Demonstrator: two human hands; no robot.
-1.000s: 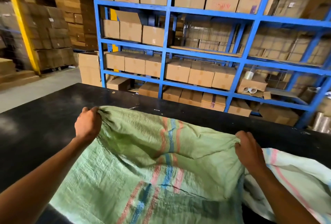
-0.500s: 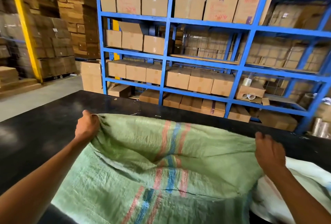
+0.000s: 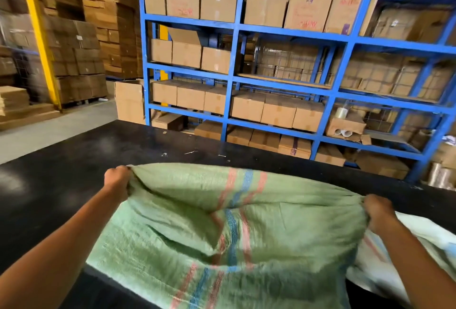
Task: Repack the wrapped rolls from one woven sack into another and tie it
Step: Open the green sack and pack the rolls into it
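Observation:
A green woven sack point(image 3: 172, 229) with red and blue stripes lies over the near part of the black table point(image 3: 49, 185). My left hand point(image 3: 117, 180) grips its far left corner. My right hand point(image 3: 377, 212) grips its far right corner, and the far edge is stretched between them. A white woven sack point(image 3: 434, 242) with pink and blue stripes lies under the green one at the right, mostly hidden by my right arm. No wrapped rolls are visible.
Behind the table stands a blue steel rack point(image 3: 232, 79) full of cardboard boxes point(image 3: 278, 111). Tape rolls point(image 3: 441, 177) sit at the far right. A yellow post point(image 3: 39, 37) and stacked cartons stand at the left, by a grey floor aisle point(image 3: 56, 128).
My hands have moved apart, the right one going right, pulling the sack's far edge wider and flatter. The view has tilted up a little.

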